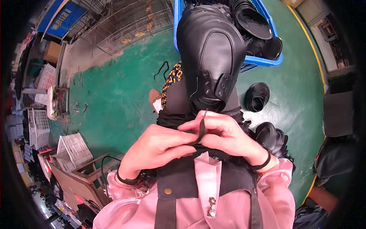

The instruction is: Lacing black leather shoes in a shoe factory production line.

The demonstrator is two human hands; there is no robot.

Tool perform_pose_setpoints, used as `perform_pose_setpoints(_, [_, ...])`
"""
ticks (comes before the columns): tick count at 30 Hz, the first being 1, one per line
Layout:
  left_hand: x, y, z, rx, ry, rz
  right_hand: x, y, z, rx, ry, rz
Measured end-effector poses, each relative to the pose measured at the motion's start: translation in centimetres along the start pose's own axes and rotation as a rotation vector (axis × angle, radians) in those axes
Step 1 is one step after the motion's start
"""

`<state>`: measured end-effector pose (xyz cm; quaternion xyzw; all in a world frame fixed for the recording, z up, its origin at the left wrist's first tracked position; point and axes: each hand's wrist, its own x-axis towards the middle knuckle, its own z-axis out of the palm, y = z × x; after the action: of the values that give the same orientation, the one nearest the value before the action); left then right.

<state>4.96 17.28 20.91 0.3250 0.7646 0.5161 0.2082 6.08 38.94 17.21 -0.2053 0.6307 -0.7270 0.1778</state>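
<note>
Roughly centre of head view: L hand (pixel 158 143) and R hand (pixel 225 133) meet just above the lap, fingers touching. Both grips closed on a thin black strap (pixel 201 128) – pinched between fingertips of each hand, its free tip sticking up twd the boot. Black leather boot upper (pixel 211 53) sits on the lap directly beyond the hands, toe end away, eyelet tabs w/ rivets facing the hands; strap tip nearly touches its opening. Black bands on both wrists, pink satin sleeves, black apron w/ a brass stud. Behind the boot, a blue crate (pixel 267 61) on the green floor (pixel 122 99), stacked w/ more black uppers. R of the lap, one loose black upper (pixel 256 97) on the floor, plus a small heap of uppers (pixel 272 139) beside the R wrist. L side: white plastic baskets (pixel 74 150), wire cages (pixel 126 23) further back.
</note>
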Motion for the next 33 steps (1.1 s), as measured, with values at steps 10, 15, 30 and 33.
perform_pose_setpoints(10, [-7.4,-6.3,-4.1,0.035,0.331,-0.370,-2.5,2.4,-2.6,0.428,0.482,0.059])
perform_pose_setpoints(15, [-11.2,-8.9,-8.2,0.442,0.785,-0.723,-3.6,2.4,-4.6,0.295,0.675,0.059])
perform_pose_setpoints(30, [2.4,-3.6,3.1,0.315,0.391,0.303,-0.9,3.5,0.6,-0.293,0.243,-0.093])
perform_pose_setpoints(33, [2.6,-4.0,3.3,0.267,0.392,0.306,-1.2,3.9,0.2,-0.319,0.193,-0.043])
